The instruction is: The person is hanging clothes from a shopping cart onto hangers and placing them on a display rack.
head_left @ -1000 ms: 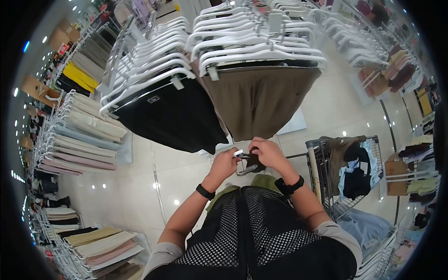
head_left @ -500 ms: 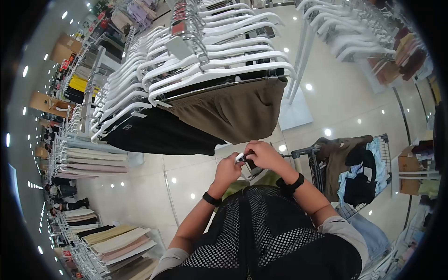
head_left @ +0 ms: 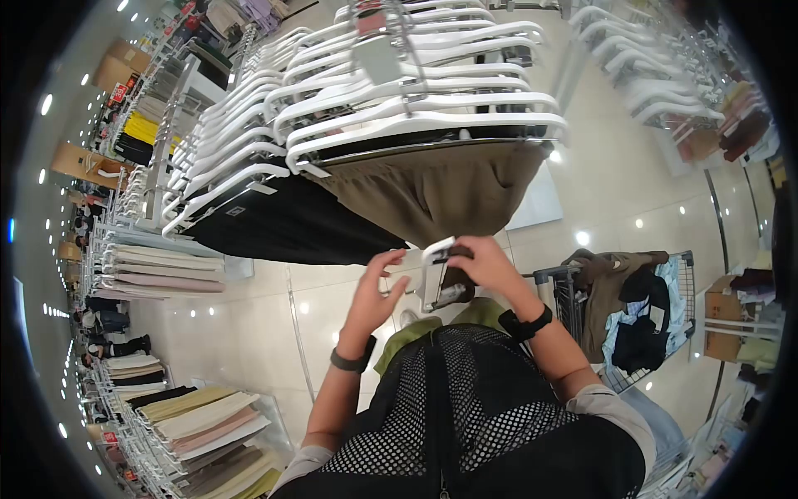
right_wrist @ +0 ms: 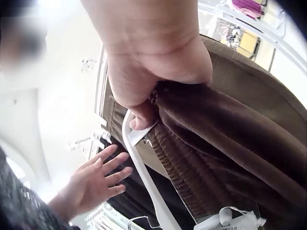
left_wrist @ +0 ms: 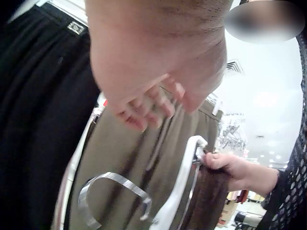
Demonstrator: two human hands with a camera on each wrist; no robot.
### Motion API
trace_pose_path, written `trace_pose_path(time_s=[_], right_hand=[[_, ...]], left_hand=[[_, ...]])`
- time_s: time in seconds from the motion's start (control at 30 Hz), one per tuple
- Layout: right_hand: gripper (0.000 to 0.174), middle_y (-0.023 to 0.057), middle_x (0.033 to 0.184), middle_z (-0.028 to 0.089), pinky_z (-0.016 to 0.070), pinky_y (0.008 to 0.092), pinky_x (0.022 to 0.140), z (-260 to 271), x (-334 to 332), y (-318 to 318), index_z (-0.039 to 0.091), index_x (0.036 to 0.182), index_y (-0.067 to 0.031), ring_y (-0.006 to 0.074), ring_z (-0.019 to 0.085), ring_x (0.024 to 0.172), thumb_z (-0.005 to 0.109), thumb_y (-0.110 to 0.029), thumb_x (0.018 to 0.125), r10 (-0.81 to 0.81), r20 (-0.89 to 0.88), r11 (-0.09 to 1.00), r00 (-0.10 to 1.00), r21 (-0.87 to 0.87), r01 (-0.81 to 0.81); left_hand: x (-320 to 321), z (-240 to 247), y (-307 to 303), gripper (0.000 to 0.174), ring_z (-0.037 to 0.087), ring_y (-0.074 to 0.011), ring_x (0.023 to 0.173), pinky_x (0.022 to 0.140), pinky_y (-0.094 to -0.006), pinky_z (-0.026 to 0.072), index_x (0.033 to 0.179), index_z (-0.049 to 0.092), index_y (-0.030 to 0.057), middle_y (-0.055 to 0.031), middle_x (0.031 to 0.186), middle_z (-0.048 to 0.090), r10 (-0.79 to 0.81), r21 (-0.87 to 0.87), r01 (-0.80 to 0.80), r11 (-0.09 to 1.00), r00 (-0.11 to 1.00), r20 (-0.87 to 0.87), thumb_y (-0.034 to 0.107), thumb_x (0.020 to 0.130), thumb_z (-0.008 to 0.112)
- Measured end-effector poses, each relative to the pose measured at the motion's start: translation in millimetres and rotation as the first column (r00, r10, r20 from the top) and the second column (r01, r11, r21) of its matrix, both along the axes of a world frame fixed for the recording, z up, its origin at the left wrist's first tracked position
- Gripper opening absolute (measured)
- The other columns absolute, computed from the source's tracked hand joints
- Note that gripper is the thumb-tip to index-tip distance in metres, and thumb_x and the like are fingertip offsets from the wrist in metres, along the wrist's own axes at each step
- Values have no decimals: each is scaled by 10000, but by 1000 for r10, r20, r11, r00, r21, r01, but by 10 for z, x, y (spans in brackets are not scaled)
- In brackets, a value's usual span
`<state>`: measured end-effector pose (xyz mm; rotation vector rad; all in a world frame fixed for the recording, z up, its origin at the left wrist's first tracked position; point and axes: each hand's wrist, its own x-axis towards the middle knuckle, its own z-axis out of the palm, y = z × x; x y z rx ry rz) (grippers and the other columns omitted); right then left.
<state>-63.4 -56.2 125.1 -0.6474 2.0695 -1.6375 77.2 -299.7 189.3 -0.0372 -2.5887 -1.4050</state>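
Observation:
My right hand [head_left: 486, 266] pinches one end of a white hanger [head_left: 431, 270] together with the waistband of a dark brown garment [right_wrist: 225, 129]. The gathered elastic waist runs along the hanger's bar, and a white tag [right_wrist: 230, 220] hangs by it. My left hand [head_left: 372, 295] is off the hanger, fingers spread and loosely bent, holding nothing. Below that hand in the left wrist view is the hanger's metal hook [left_wrist: 112, 179]. Right in front hang olive-brown pants [head_left: 440, 187] and black pants [head_left: 287, 220] on a rack.
White hangers [head_left: 424, 104] crowd the rack ahead. A wire cart [head_left: 686, 291] with folded clothes [head_left: 644, 308] stands on my right. More racks of pants [head_left: 166, 270] line the left side, and another hanger rack [head_left: 648, 66] is at the back right.
My left hand has let go of the hanger end and moved left, fingers opening. The hanger now tilts upright in my right hand. My head view has also shifted.

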Motion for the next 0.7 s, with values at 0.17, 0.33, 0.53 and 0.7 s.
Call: trace_pose_path(time_s=[0.17, 0.33, 0.53, 0.7], right_hand=[[244, 69, 977, 740, 538, 305, 801, -64, 23, -170, 689, 1090, 35, 145, 678, 879, 751, -93, 891, -126, 284, 886, 951, -398, 236], [340, 64, 1049, 690, 539, 340, 931, 162, 280, -674, 645, 1048, -77, 186, 660, 1000, 805, -328, 884, 16, 464, 528, 886, -756, 387], [378, 54, 1117, 667, 509, 345, 970, 291, 674, -1064, 633, 1076, -61, 180, 631, 1072, 785, -362, 903, -157, 452, 581, 878, -677, 453], [351, 63, 1082, 694, 498, 344, 973, 29, 995, -956, 628, 1143, 0, 175, 659, 1040, 749, -267, 951, -381, 261, 689, 887, -559, 460]], left_hand=[[533, -242, -924, 363, 549, -320, 1179, 1016, -454, 431, 1204, 512, 42, -175, 1340, 554, 214, 130, -173, 976, 848, -485, 150, 887, 652], [1034, -627, -1547, 775, 496, -270, 1323, 1114, -439, 382, 1466, 428, 9, -148, 1407, 539, 4, 389, 14, 921, 999, -46, 385, 871, 753], [1218, -853, -1940, 336, 627, -141, 999, 877, -303, 510, 1285, 554, -1, -73, 1101, 667, 198, 442, -138, 886, 976, -94, 135, 995, 656], [1199, -574, -2231, 350, 663, -180, 942, 825, -327, 525, 1227, 600, -8, -115, 1032, 699, 146, 373, -65, 926, 970, -193, 166, 938, 692]])
